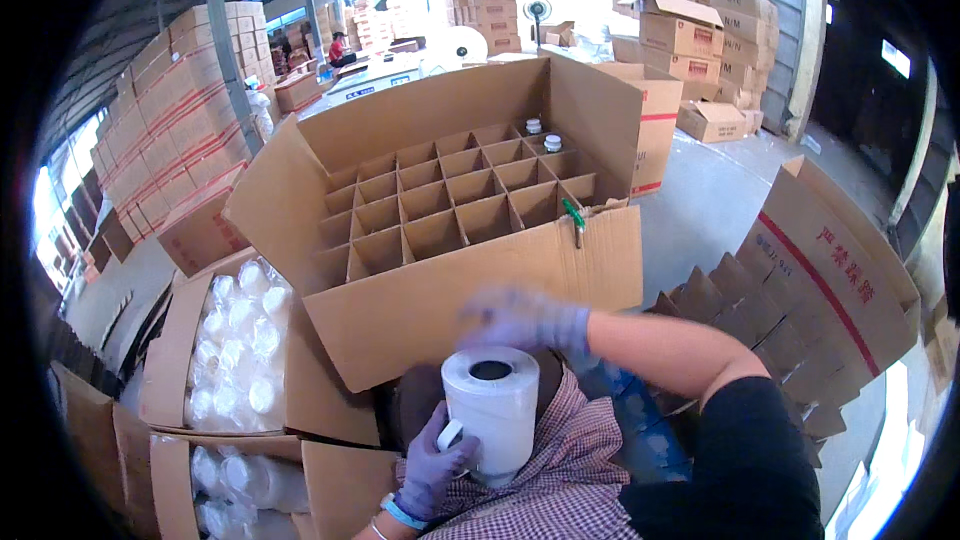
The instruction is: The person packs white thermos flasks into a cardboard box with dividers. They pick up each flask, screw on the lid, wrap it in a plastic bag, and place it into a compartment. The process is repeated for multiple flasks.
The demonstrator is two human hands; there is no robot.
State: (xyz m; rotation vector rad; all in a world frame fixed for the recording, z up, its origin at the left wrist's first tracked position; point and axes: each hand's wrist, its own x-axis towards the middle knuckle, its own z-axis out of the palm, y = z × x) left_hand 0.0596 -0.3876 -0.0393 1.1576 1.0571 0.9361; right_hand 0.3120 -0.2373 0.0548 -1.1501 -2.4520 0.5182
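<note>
White label roll (490, 410) is held upright on the lap, axis vertical, by the left hand (435, 465), fingers wrapped around its lower side. Directly above it, the blurred right hand (525, 320) hovers nearer its top; grip cannot be told.

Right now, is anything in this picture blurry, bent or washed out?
In the head view, the right hand is smeared by motion blur, while the left hand on the white roll stays sharp; the fisheye bends the big divided box edges, and daylight washes out the far left opening.
</note>
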